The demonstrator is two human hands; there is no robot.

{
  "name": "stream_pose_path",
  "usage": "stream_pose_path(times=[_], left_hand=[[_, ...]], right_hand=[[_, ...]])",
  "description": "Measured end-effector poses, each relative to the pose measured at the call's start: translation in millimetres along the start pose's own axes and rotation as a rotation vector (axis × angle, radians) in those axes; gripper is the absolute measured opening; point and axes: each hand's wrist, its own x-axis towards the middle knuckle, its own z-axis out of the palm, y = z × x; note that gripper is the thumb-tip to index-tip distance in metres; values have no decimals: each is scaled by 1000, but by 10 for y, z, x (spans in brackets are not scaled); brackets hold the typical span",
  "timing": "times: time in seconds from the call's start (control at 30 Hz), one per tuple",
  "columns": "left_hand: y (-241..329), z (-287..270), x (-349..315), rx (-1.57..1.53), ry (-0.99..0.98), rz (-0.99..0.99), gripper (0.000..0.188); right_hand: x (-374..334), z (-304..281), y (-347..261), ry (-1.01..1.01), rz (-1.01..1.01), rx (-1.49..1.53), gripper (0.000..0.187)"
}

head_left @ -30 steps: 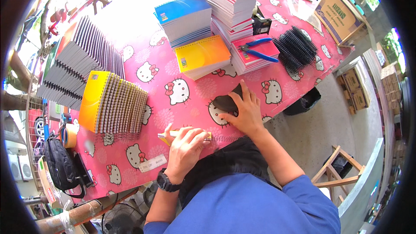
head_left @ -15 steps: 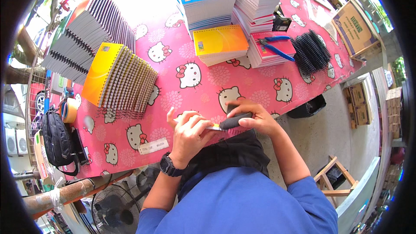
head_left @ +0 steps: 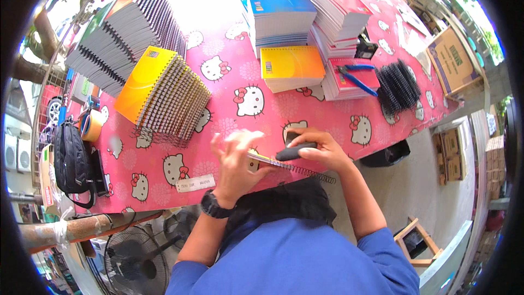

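Note:
At the table's near edge my left hand (head_left: pixel 238 161), a watch on its wrist, grips a thin notebook (head_left: pixel 264 158) seen edge-on; its fingers are smeared by motion. Along the notebook's edge runs a dark wire coil (head_left: pixel 314 174), whose loose end sticks out to the right below my right hand. My right hand (head_left: pixel 326 151) is closed round a black, rounded, foam-like piece (head_left: pixel 289 154) that lies close above the notebook's edge; its exact kind I cannot make out. The palm side of both hands is hidden.
Yellow coil-bound notebooks (head_left: pixel 164 98) and thicker bound ones (head_left: pixel 128 35) stand at left. Blue (head_left: pixel 281 16), orange (head_left: pixel 292 64) and red stacks (head_left: pixel 338 13) stand behind. Blue-handled pliers (head_left: pixel 357 79) and black coils (head_left: pixel 398 84) lie right. A tape roll (head_left: pixel 91 127) and black bag (head_left: pixel 73 161) are at left.
The coil's free end now shows, reaching out to the right past my right hand. My left fingers have lifted and blurred, and the view has shifted slightly.

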Motion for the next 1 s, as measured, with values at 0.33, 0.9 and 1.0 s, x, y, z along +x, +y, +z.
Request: stream_pose_path(times=[0.33, 0.9, 1.0], left_hand=[[-384, 319, -312, -1115, 60, -523, 46], [-413, 345, -342, -1052, 77, -419, 42], [-381, 252, -308, -1067, -2, -543, 42]], right_hand=[[12, 96, -104, -219, -172, 610, 30], [291, 150, -229, -23, -21, -321, 35], [260, 263, -418, -262, -126, 194, 32]])
